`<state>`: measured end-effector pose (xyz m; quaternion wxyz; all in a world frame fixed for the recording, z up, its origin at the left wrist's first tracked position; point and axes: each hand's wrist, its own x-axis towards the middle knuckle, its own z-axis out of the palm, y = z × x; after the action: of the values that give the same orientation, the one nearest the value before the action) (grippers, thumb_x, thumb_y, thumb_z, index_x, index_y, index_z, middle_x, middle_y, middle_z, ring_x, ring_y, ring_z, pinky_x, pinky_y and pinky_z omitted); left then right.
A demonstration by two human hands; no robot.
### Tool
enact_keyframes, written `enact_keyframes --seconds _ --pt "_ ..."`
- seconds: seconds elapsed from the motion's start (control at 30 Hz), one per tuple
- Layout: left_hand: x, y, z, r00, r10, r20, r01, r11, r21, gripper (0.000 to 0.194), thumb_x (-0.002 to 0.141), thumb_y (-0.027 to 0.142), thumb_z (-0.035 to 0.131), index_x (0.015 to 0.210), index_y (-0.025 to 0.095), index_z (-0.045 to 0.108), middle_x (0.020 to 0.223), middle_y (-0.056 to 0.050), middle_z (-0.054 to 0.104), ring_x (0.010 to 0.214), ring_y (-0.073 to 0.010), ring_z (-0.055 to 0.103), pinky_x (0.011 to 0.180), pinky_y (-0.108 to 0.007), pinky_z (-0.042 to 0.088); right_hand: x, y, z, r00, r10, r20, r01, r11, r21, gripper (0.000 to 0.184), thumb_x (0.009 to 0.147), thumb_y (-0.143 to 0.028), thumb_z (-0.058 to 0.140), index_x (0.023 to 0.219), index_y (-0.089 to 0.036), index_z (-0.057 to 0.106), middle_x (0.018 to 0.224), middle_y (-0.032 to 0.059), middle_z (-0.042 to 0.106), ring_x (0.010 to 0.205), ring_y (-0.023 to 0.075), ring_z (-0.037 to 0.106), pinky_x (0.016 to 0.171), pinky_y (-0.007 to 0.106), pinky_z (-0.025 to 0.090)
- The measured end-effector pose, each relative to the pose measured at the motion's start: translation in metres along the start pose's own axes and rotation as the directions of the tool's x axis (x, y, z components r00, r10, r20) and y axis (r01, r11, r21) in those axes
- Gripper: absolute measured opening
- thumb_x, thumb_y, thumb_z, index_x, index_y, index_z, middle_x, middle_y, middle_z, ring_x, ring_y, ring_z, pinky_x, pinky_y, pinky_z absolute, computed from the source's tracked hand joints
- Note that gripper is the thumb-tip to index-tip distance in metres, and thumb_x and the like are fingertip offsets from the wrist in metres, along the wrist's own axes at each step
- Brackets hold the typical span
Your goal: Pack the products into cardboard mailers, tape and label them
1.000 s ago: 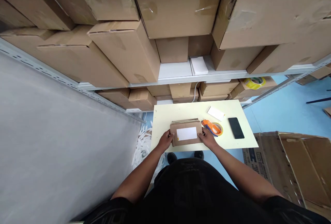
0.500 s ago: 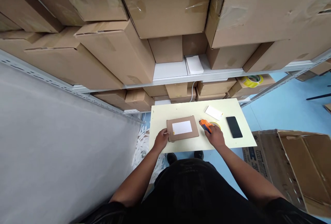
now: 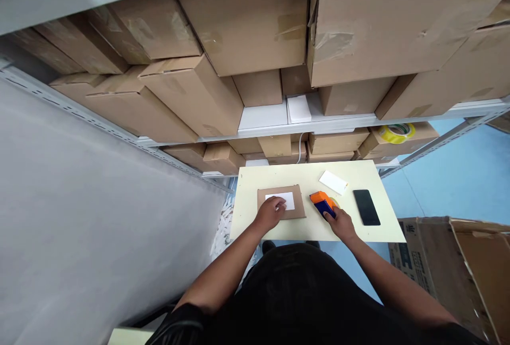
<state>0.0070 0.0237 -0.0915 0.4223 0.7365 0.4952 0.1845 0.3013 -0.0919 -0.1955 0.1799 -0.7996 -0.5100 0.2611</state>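
A flat brown cardboard parcel [image 3: 295,203] with a white label lies on the pale yellow table [image 3: 279,175]. My left hand [image 3: 271,212] rests flat on the parcel, its fingers stretched over the label. My right hand [image 3: 340,223] is closed round the handle of an orange and blue tape dispenser [image 3: 322,201], which stands on the table just right of the parcel.
A black phone [image 3: 366,207] and a white card [image 3: 333,182] lie on the table's right half. Shelves packed with cardboard boxes [image 3: 191,95] rise behind it, with a yellow tape roll [image 3: 396,132] on one. An open carton [image 3: 454,265] stands on the blue floor at right.
My left hand moved from the parcel's left edge onto its top. My right hand left the parcel and took hold of the tape dispenser. The parcel now lies flat.
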Motion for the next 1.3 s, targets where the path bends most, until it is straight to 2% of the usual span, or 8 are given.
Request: enact_keyframes --seconds 0.2,0.37,0.67,0.83,0.93,1.03,1.17,1.3 --pt "0.064 0.049 0.031 0.964 -0.014 0.266 0.051 0.990 -0.133 0.042 0.088 0.042 0.068 0.123 0.018 0.073 0.121 -0.012 0.072 0.107 -0.0269 0.068 0.094 -0.037 0.054 -0.027 -0.015 -0.044 0.992 -0.094 0.084 0.051 0.911 0.408 0.026 0.085 -0.049 0.059 0.087 -0.023 0.065 0.080 0.0022 0.068 0.078 0.0245 0.064 0.070 0.033 0.049" --pt "0.073 0.066 0.044 0.864 -0.096 0.494 0.193 0.970 -0.148 0.023 0.086 0.031 0.064 0.099 0.017 0.078 0.105 -0.008 0.078 0.097 -0.0240 0.072 0.086 -0.033 0.055 -0.038 -0.023 -0.051 0.991 -0.083 0.107 0.023 0.883 0.468 0.020 0.079 -0.043 0.060 0.079 -0.023 0.062 0.074 0.0008 0.064 0.074 0.0224 0.061 0.066 0.031 0.045" --pt "0.080 0.056 0.060 0.863 -0.100 0.494 0.073 0.995 0.075 0.016 0.081 0.023 0.062 0.087 0.019 0.077 0.092 -0.005 0.079 0.086 -0.0225 0.071 0.074 -0.030 0.052 -0.043 -0.026 -0.020 0.986 0.146 0.077 -0.165 0.876 0.454 0.051 0.083 -0.069 0.063 0.061 -0.024 0.051 0.054 -0.0030 0.052 0.055 0.0158 0.049 0.053 0.027 0.033" --pt "0.108 0.045 0.046 0.866 -0.120 0.485 0.037 0.983 0.177 0.018 0.082 0.019 0.060 0.086 0.017 0.077 0.091 -0.006 0.078 0.089 -0.0234 0.070 0.082 -0.032 0.053 -0.055 -0.004 -0.015 0.972 0.169 0.163 -0.224 0.872 0.435 0.052 0.080 -0.068 0.068 0.059 -0.023 0.052 0.051 -0.0040 0.050 0.053 0.0141 0.048 0.051 0.026 0.031" --pt "0.126 0.041 0.029 0.850 -0.158 0.502 0.032 0.968 0.251 0.019 0.085 0.024 0.061 0.090 0.017 0.078 0.090 -0.005 0.077 0.087 -0.0220 0.069 0.081 -0.031 0.053 -0.076 0.025 -0.012 0.939 0.239 0.249 -0.330 0.830 0.449 0.052 0.080 -0.069 0.068 0.060 -0.021 0.057 0.053 -0.0023 0.056 0.054 0.0149 0.053 0.051 0.026 0.035" --pt "0.137 0.046 0.025 0.795 -0.116 0.595 -0.118 0.933 0.339 0.022 0.090 0.028 0.058 0.095 0.019 0.078 0.095 -0.003 0.078 0.090 -0.0202 0.070 0.081 -0.029 0.053 -0.093 0.046 -0.004 0.890 0.285 0.356 -0.441 0.737 0.512 0.055 0.079 -0.072 0.069 0.068 -0.019 0.067 0.060 0.0019 0.068 0.059 0.0177 0.063 0.054 0.025 0.042" --pt "0.153 0.063 0.057 0.714 -0.125 0.689 -0.392 0.744 0.541 0.029 0.096 0.024 0.050 0.107 0.021 0.076 0.116 -0.006 0.076 0.105 -0.0210 0.070 0.088 -0.029 0.054 -0.100 0.045 0.010 0.791 0.343 0.506 -0.605 0.564 0.562 0.060 0.078 -0.075 0.070 0.078 -0.015 0.075 0.070 0.0077 0.077 0.064 0.0218 0.070 0.057 0.027 0.049" --pt "0.172 0.068 0.104 0.647 -0.285 0.707 -0.439 0.619 0.651 0.026 0.079 0.017 0.071 0.103 0.013 0.078 0.111 -0.017 0.076 0.101 -0.0302 0.072 0.087 -0.036 0.056 -0.100 0.034 0.027 0.700 0.331 0.633 -0.714 0.355 0.604 0.060 0.079 -0.074 0.072 0.080 -0.014 0.076 0.078 0.0126 0.080 0.068 0.0238 0.073 0.064 0.031 0.055"
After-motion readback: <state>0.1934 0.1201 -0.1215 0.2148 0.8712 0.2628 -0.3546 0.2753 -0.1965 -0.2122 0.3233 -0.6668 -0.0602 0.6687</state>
